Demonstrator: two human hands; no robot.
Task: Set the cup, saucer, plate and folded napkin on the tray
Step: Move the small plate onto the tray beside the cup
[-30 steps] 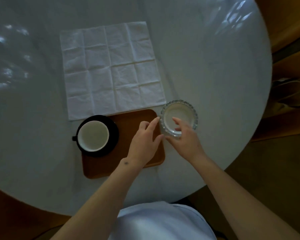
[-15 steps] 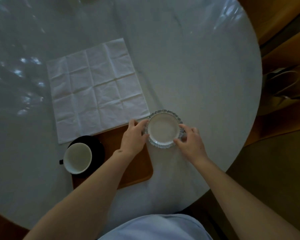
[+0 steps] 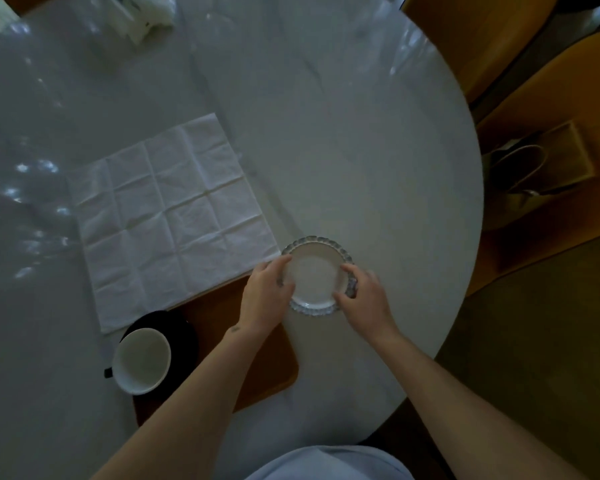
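Presently, the glass plate [image 3: 315,279], round with a beaded rim, lies face up just past the right far corner of the wooden tray [image 3: 270,362]; whether it rests on the table [image 3: 343,133] or is lifted clear cannot be told. The left hand [image 3: 266,296] grips its left rim with curled fingers, and the right hand [image 3: 363,299] grips its right rim likewise, thumb on the near edge.

The tray's long axis runs from near left to far right. Its middle is hidden by the left forearm, and its far edge is covered by the paper napkin [image 3: 174,216]. That napkin lies unfolded and flat, creased into a grid, its near edge overlapping the tray, the rest on the table.

The black saucer [image 3: 184,330] sits on the tray's left end, partly overhanging the edge. The white cup [image 3: 142,360] stands upright on it, empty so far as the interior shows, its dark handle pointing left.

At the far table edge a pale crumpled item [image 3: 142,15] is cut off and cannot be identified. A bag with handles [image 3: 534,168] stands on the floor to the right.
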